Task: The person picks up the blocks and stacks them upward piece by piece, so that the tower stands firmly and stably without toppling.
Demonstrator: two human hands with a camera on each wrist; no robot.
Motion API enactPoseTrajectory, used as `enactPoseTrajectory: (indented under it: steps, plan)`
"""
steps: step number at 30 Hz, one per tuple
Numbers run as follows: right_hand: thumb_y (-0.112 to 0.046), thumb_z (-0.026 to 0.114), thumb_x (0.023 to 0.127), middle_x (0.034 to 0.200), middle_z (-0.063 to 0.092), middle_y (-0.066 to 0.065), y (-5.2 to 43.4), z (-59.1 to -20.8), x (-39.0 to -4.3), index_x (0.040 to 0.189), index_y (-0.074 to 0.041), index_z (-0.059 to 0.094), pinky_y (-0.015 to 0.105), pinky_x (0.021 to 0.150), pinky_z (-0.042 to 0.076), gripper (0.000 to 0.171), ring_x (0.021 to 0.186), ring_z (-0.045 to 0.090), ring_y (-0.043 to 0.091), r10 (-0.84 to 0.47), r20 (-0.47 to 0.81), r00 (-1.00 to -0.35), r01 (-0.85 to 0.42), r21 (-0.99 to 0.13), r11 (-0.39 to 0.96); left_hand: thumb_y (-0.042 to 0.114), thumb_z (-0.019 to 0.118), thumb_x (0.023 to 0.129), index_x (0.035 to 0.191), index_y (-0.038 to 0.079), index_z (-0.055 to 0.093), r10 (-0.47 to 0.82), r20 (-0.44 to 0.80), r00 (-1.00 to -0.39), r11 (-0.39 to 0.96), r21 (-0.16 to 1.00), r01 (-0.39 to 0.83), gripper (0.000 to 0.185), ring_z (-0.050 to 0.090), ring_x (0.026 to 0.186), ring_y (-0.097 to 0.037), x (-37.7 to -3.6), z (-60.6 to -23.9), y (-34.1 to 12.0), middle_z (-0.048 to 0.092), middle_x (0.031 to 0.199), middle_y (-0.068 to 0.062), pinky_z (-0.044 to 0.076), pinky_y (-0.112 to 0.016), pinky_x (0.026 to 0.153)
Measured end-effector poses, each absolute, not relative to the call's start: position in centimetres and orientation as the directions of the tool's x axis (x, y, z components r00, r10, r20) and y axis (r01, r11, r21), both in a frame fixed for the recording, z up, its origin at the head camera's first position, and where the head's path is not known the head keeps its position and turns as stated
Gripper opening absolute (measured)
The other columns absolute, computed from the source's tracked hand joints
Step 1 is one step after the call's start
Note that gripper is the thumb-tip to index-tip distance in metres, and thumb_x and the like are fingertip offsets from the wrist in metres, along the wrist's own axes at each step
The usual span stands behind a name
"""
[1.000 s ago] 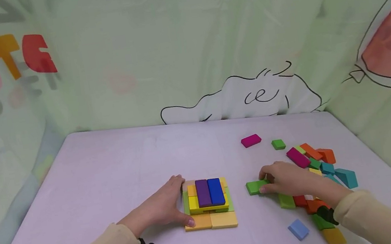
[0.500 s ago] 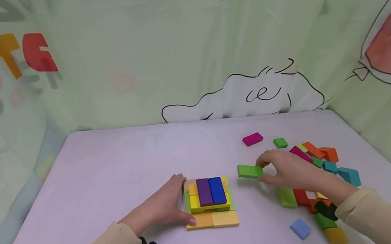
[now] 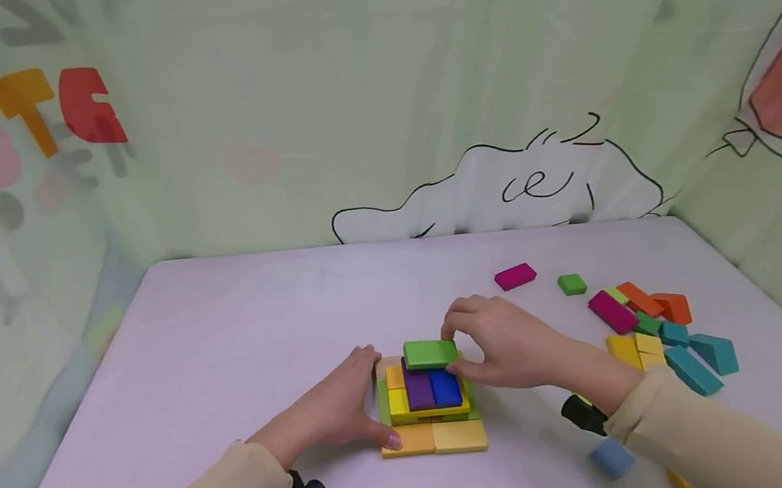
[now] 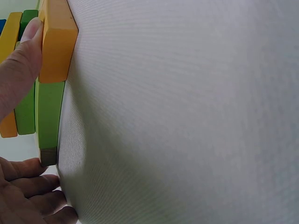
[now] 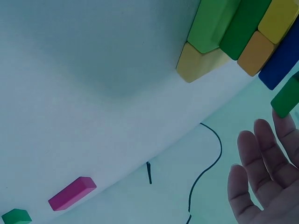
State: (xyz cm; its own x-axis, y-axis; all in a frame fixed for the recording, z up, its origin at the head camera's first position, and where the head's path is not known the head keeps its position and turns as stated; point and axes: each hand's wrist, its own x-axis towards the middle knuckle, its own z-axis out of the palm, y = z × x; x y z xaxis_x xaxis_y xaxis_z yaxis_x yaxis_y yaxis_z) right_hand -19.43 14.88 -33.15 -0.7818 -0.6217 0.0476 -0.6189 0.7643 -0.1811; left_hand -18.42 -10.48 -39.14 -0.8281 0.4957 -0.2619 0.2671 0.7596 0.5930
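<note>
While our left hand [image 3: 335, 408] rests flat-fingered against the stepped stack of coloured wooden blocks [image 3: 428, 407], our right hand [image 3: 504, 341] pinches the flat green rectangular block [image 3: 431, 353] over the stack's far edge, long axis crosswise, atop the purple and blue bars.

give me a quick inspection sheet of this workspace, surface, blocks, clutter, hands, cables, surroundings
surface: pale lilac table, flat, bare at the left.
job's things: stack of blocks in layers, orange at the base, purple and blue near the top; green block lies across the top.
clutter: loose blocks scattered at the right; magenta block and small green block lie apart behind them.
grips: left hand rests against the stack's left side, thumb on the orange base; right hand pinches the green block.
cables: nothing seen.
surroundings: green printed cloth walls with letters and a cartoon outline.
</note>
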Motion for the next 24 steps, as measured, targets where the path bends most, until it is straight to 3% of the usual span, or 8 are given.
enactPoseTrajectory:
  steps: [24]
  plan:
    - [-0.031,0.081,0.087,0.114,0.069,0.004,14.48,-33.28,-19.11,0.105,-0.015,0.071,0.048,0.096,0.058,0.026,0.111,0.064,0.026,-0.602,-0.005,-0.798,-0.588,-0.208,0.781,0.042,0.093,0.071,0.156,-0.002,0.032,0.491,-0.272,-0.828,0.762,0.595,0.256,0.113,0.024,0.157,-0.036,-18.38,-39.04,-10.37,0.026,0.167,-0.023,0.025,-0.052,0.128]
